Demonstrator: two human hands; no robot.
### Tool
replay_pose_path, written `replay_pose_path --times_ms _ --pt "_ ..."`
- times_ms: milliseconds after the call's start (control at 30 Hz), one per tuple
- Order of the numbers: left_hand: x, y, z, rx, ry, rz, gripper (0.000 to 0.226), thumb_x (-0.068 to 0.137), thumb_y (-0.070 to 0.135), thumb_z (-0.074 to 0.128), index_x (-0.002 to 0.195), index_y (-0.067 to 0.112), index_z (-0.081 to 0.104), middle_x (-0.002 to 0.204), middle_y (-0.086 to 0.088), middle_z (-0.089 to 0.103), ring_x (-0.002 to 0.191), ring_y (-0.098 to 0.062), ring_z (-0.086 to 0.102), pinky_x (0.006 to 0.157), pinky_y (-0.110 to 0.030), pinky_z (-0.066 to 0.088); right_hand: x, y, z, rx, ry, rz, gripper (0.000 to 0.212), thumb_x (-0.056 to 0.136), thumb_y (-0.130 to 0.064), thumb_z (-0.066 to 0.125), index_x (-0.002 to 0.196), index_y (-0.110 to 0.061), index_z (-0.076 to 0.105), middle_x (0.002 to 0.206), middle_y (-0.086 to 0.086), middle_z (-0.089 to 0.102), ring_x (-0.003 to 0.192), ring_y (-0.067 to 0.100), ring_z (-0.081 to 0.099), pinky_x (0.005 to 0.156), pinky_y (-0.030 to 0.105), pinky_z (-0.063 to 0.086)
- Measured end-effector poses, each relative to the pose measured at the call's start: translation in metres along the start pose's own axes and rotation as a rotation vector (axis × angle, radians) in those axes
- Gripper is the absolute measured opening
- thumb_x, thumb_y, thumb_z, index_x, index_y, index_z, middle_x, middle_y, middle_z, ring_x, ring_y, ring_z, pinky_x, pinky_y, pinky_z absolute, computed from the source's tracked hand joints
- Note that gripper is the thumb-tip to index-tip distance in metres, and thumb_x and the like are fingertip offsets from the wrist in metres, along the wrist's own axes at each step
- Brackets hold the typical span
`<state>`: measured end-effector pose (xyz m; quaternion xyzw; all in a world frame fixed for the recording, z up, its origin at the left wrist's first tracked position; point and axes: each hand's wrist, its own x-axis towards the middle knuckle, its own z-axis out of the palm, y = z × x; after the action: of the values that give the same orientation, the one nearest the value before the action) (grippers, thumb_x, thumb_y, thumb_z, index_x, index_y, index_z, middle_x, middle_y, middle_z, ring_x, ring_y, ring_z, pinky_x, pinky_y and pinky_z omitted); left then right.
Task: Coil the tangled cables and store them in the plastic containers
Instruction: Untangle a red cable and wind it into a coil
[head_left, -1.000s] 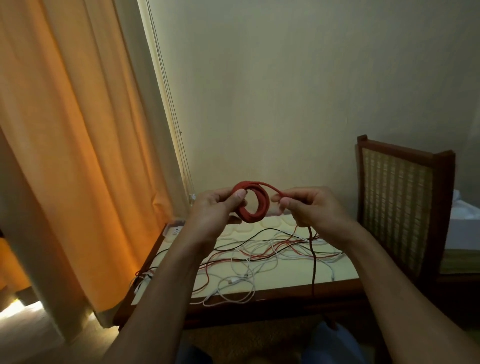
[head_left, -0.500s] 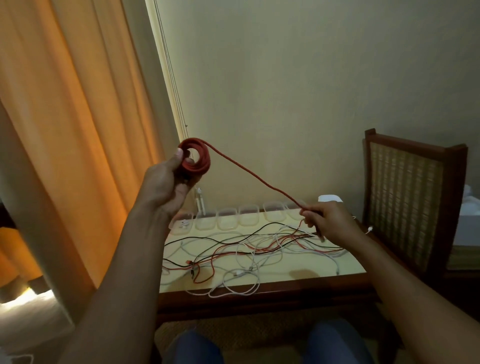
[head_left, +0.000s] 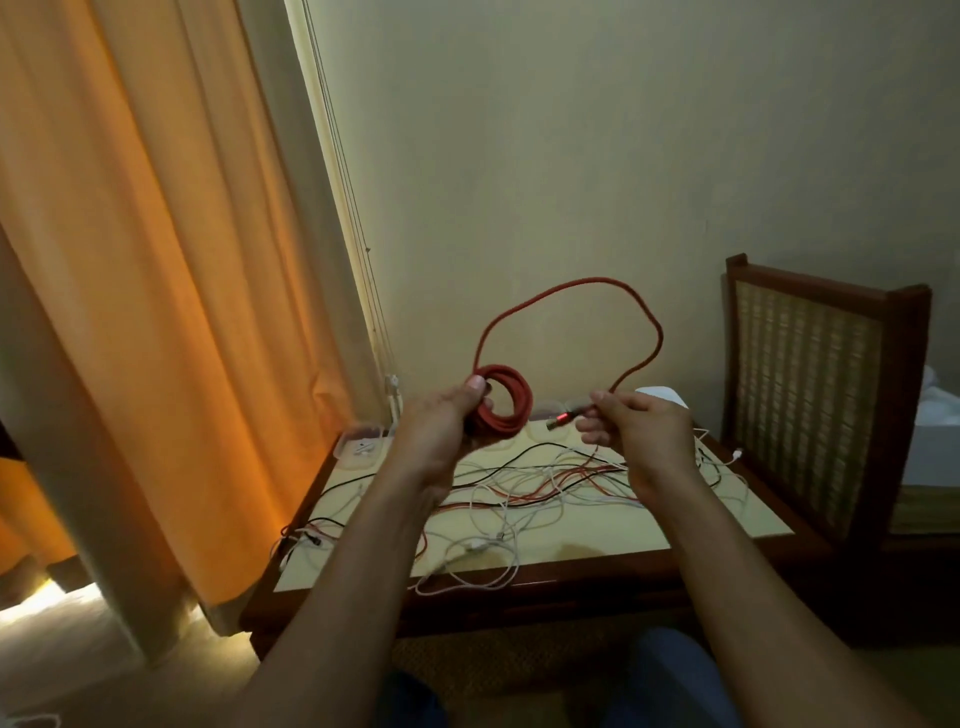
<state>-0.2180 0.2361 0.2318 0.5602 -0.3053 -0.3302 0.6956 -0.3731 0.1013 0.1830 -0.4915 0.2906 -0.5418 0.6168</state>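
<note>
A red cable (head_left: 511, 402) is wound into a small coil, and my left hand (head_left: 441, 426) grips that coil above the table. From the coil a loose loop arches up and over to the right. My right hand (head_left: 631, 421) pinches the cable's free end just behind its plug (head_left: 560, 420). Below both hands, a tangle of white, red and black cables (head_left: 519, 493) lies spread over the table (head_left: 675, 530). A clear plastic container (head_left: 361, 441) stands at the table's back left corner; others behind my hands are mostly hidden.
An orange curtain (head_left: 130, 312) hangs at the left, reaching the floor beside the table. A wooden chair with a woven back (head_left: 810, 405) stands right of the table. A white object (head_left: 662, 396) sits at the table's back, against the wall.
My left hand came down and right with the coil. The stretched red strand went slack into a tall loop, and my right hand now holds the plug end close to the coil.
</note>
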Motion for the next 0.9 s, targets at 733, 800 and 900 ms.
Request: replay_pose_path --times_ms 733,800,900 --pt "-0.042 -0.046 0.000 -0.175 -0.192 -0.107 0.029 0.102 0.018 0.058 0.117 -0.005 0.069 0.094 -0.015 0.068 0.089 -0.023 0.073 0.082 -0.037 0.061 -0.067 0.020 0.004 0.355 -0.026 0.229 0.022 0.093 -0.012 0.069 0.106 0.005 0.068 0.089 0.015 0.072 0.050 0.009 0.039 0.043 0.017 0.033" --pt "-0.044 -0.046 -0.001 -0.200 -0.194 -0.105 0.031 0.102 0.018 0.058 0.119 -0.006 0.069 0.102 -0.023 0.067 0.098 -0.029 0.072 0.082 -0.037 0.061 -0.070 0.014 0.005 0.367 -0.051 0.251 0.021 0.093 -0.013 0.068 0.106 0.004 0.068 0.090 0.015 0.071 0.049 0.008 0.037 0.042 0.017 0.031" --pt "-0.050 -0.045 -0.002 -0.234 -0.257 -0.114 0.031 0.103 0.019 0.057 0.118 -0.005 0.071 0.120 -0.028 0.069 0.114 -0.037 0.069 0.089 -0.041 0.061 -0.073 0.006 0.005 0.442 -0.092 0.285 0.022 0.091 -0.015 0.070 0.105 0.000 0.067 0.088 0.012 0.069 0.048 0.006 0.035 0.041 0.016 0.027"
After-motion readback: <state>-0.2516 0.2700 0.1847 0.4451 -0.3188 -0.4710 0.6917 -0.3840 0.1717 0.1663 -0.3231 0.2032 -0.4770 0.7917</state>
